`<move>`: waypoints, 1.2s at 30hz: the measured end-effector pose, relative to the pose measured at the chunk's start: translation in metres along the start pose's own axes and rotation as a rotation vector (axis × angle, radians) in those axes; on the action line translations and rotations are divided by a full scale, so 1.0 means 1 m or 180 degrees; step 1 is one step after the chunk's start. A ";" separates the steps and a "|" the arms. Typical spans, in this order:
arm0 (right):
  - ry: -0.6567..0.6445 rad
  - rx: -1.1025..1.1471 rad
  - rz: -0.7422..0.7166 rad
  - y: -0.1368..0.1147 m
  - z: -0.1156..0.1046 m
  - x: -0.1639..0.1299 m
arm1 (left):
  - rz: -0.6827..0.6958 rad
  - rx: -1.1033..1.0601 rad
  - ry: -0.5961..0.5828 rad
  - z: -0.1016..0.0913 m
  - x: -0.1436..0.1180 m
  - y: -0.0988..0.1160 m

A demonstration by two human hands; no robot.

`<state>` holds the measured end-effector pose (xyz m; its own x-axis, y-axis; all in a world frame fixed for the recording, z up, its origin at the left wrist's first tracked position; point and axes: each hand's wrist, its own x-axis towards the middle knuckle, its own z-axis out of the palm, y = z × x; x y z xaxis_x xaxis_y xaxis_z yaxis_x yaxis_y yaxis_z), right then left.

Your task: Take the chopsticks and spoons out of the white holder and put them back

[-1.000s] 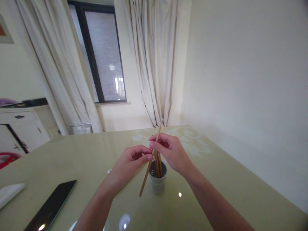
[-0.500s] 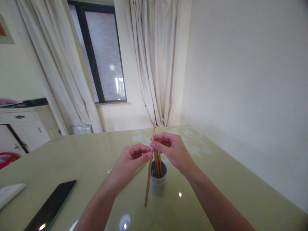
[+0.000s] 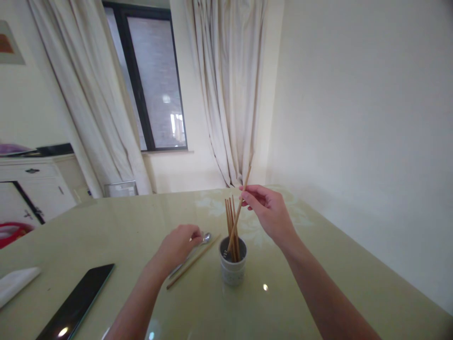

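Fingers (image 3: 193,234) of our left hand (image 3: 179,245) are curled down onto the worktop (image 3: 116,231), closing around the handle of a spoon (image 3: 206,237) whose bowl pokes out just past the knuckles; whether they have truly gripped it we cannot tell. Just beside that hand a loose chopstick (image 3: 193,261) lies flat on the glass, slanting toward the cup (image 3: 232,271). Further left, a dark phone (image 3: 76,302) and a white napkin (image 3: 16,283) rest well apart from the work. Moving right, the cup stands upright with a bundle of chopsticks (image 3: 230,222) leaning in it. Our right hand (image 3: 271,212) pinches one more chopstick (image 3: 241,203) between thumb and forefinger, its lower tip already inside the cup's mouth. We judge this stick is mid-placement: what comes next calls for letting it slide down among the others without tipping the cup, while the left hand deals with the spoon and the loose stick.
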<state>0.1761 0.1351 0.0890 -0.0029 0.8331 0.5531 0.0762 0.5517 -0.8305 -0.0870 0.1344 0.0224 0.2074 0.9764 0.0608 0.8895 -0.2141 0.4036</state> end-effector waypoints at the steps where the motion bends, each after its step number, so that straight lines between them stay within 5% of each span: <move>1: -0.0074 -0.0123 0.0001 0.004 0.000 0.001 | -0.0127 0.0286 -0.0073 0.009 0.003 -0.006; 7: -0.0495 -0.0667 0.0100 0.028 0.011 0.000 | -0.0426 0.0851 -0.0424 0.042 0.009 -0.008; 18: -0.0640 -0.2394 0.0221 0.033 0.031 -0.012 | -0.0379 0.0911 -0.0502 0.046 0.006 -0.005; 24: -0.0651 -0.2918 0.0262 0.035 0.033 -0.015 | -0.0451 0.0826 -0.0459 0.035 0.007 -0.004; 36: -0.0898 -0.3161 0.0296 0.025 0.030 -0.014 | -0.0202 0.0101 0.0209 -0.014 -0.004 0.003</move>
<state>0.1479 0.1387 0.0589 -0.1787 0.9204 0.3478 0.8755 0.3100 -0.3706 -0.0904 0.1305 0.0367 0.1239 0.9876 0.0961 0.9127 -0.1514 0.3794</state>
